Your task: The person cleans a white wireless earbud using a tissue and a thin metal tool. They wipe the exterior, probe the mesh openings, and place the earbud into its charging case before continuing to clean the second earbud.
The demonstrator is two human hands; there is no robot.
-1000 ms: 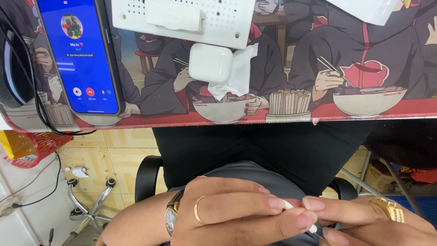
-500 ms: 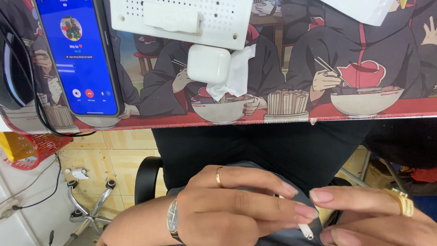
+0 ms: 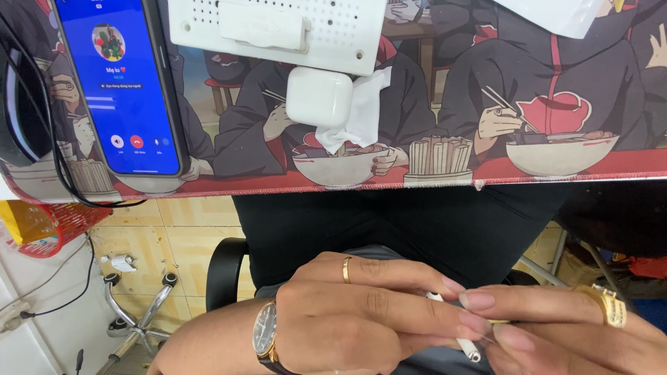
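Observation:
My left hand (image 3: 347, 319), wearing a wristwatch and a gold ring, lies over my lap with its fingers closed on a white earbud (image 3: 471, 348). Only the earbud's stem and a bit of its head show between the fingers. My right hand (image 3: 556, 326), with a large gold ring, comes in from the right. Its thumb and forefinger pinch at the same earbud, fingertip to fingertip with the left hand. Something small and yellowish sits between the right fingertips; I cannot tell what it is.
Above the hands runs the desk edge with a cartoon-print mat (image 3: 451, 149). On the mat lie a phone (image 3: 118, 83) with a blue call screen, a white earbud case (image 3: 319, 94), a crumpled tissue (image 3: 358, 121) and a white perforated board (image 3: 278, 31). A chair armrest (image 3: 224, 271) is at the left.
My left hand has turned and slid a little left, so its ring now faces up. The right fingers have closed in on the earbud, whose stem now points down and to the right.

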